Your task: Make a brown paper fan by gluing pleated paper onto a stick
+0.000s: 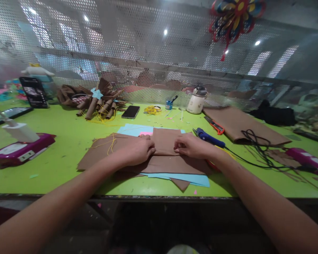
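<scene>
A brown paper sheet [165, 141] lies folded on the green table [69, 141], on top of larger brown sheets [100, 151] and light blue paper [193, 179]. My left hand [137, 150] has its fingers curled on the left end of the fold and pinches the brown paper. At the right end of the same fold my right hand [192, 145] pinches it too. A bit of pink paper [145, 133] peeks out behind the sheet. Yellow string [110, 143] lies on the brown sheet to the left.
A blue glue gun [209, 137] with a black cord [254, 141] and an orange cutter [216, 126] lie to the right. Brown paper rolls [100, 104], a phone [130, 112], a white jar [196, 102] and magenta boxes [21, 150] stand around. A mesh wall [148, 53] closes the back.
</scene>
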Demonstrator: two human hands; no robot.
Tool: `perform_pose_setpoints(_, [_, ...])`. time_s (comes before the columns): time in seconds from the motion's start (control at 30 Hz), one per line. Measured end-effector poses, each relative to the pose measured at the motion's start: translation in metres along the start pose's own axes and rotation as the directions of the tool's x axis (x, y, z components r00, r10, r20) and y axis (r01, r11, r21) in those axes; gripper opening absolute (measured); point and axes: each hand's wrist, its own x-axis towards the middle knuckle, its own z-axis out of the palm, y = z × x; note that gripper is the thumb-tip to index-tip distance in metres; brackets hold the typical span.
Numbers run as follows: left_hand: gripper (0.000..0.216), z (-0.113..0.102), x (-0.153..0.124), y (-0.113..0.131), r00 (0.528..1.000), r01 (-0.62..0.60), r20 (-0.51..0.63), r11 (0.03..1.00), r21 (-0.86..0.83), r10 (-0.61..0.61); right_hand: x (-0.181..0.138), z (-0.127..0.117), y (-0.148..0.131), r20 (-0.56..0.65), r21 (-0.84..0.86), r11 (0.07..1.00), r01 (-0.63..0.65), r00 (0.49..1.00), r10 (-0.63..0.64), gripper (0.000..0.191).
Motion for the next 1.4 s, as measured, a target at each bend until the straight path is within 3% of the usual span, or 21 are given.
perform_pose_setpoints(0.2, [0.026, -0.006, -0.001, 0.011, 0.997, 0.075, -0.019, 0.986, 0.149, -0.073, -0.004, 0.004, -0.021, -0.047, -0.085, 0.991, 0.103, 0.993, -0.107, 0.017])
perform_pose_setpoints(0.33, [0.017, -0.002, 0.0, 0.008, 0.995, 0.074, -0.072, 0.994, 0.08, -0.068, -0.008, 0.004, -0.03, -0.037, -0.085, 0.988, 0.128, 0.991, -0.132, 0.019])
perform_pose_setpoints(0.47, [0.015, 0.007, 0.001, 0.004, 0.985, -0.024, -0.172, 1.0, 0.002, 0.024, -0.009, 0.004, -0.024, -0.019, -0.058, 0.988, 0.142, 0.99, -0.143, 0.017])
perform_pose_setpoints(0.73, [0.027, 0.005, -0.006, -0.003, 0.975, -0.191, -0.12, 0.981, -0.021, 0.188, -0.011, 0.01, -0.008, -0.066, -0.064, 0.989, 0.133, 0.988, -0.138, 0.022])
perform_pose_setpoints(0.97, [0.032, 0.004, -0.001, -0.004, 0.98, -0.173, -0.104, 0.985, -0.015, 0.171, -0.009, 0.013, -0.003, -0.183, 0.024, 0.998, 0.051, 0.982, -0.046, 0.016])
perform_pose_setpoints(1.17, [0.025, 0.005, 0.0, -0.003, 0.986, -0.072, -0.157, 0.996, -0.05, 0.064, -0.002, 0.016, 0.006, -0.162, 0.149, 0.989, 0.004, 0.987, 0.021, 0.017])
perform_pose_setpoints(1.4, [0.031, 0.012, -0.002, -0.004, 0.965, -0.117, -0.234, 0.993, 0.018, 0.118, 0.004, 0.016, 0.012, -0.153, 0.192, 0.98, -0.046, 0.985, 0.076, 0.019])
